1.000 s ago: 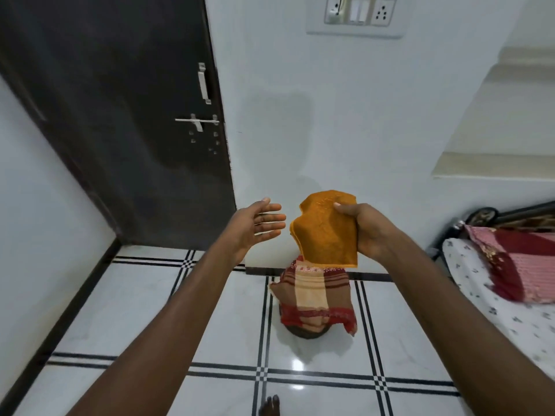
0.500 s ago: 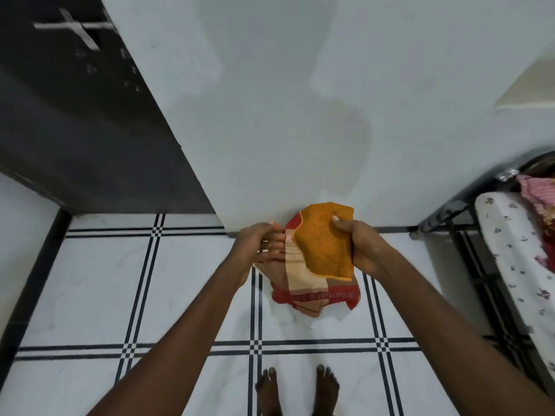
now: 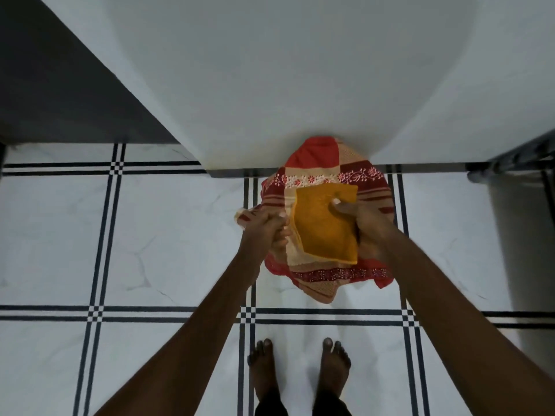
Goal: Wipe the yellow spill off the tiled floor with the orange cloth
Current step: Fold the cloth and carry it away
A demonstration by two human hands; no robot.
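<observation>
Orange cloth [image 3: 326, 228], folded, pinched in right hand [image 3: 365, 223], thumb on top, above red patterned fabric [image 3: 327, 163] at wall base. Left hand [image 3: 264, 228] fingers closed on fabric's left edge. Bare feet [image 3: 300, 370] near, on tiled floor [image 3: 168, 235].

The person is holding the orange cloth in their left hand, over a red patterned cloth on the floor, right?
Not quite. The head view shows the orange cloth in the right hand, not the left. The left hand grips the red patterned cloth below.
</observation>
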